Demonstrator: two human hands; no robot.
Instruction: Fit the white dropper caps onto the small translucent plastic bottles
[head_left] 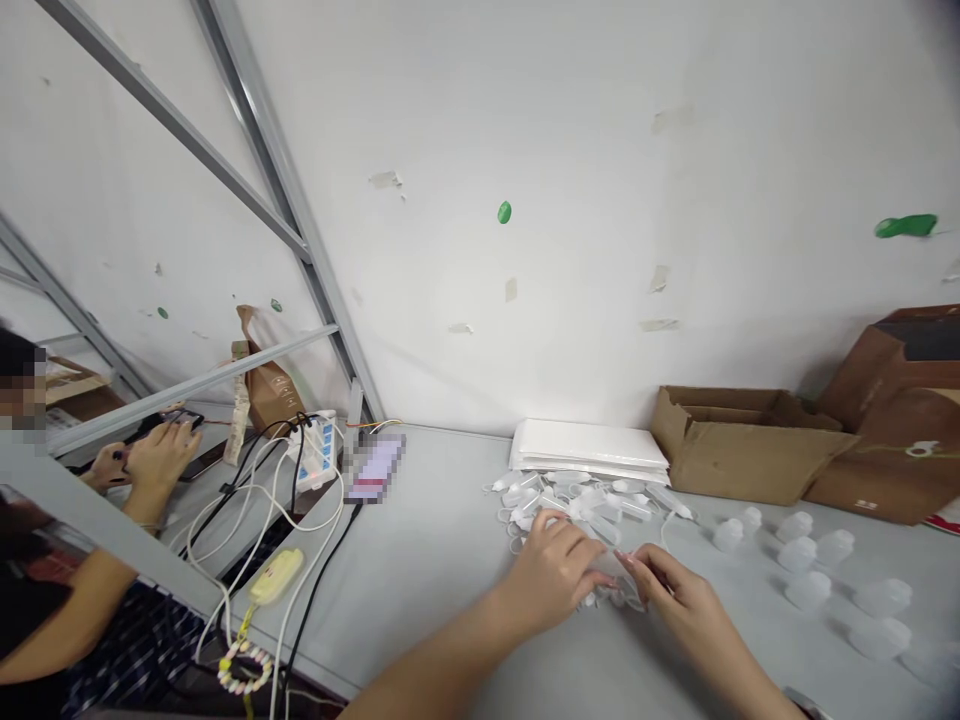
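My left hand (553,568) is closed, its thumb and fingers pinching a small translucent piece (604,568) whose exact kind I cannot make out. Facing it, my right hand (679,592) has thumb and fingertips pressed together at the same piece's right end. Just behind both hands lies a loose pile of white translucent tube-like pieces (577,490), some with thin loops. A few more small clear bits show under the fingers, partly hidden. To the right stand several frosted, translucent bottle-shaped pieces (808,590) on the grey table (435,540).
Behind the pile is a stack of white flat boards (585,442). An open cardboard box (750,455) and a larger brown box (892,420) stand right. Left are a phone (377,468), power strip (316,452), cables, a yellow device (276,577) and a metal frame; beyond it another person's hands.
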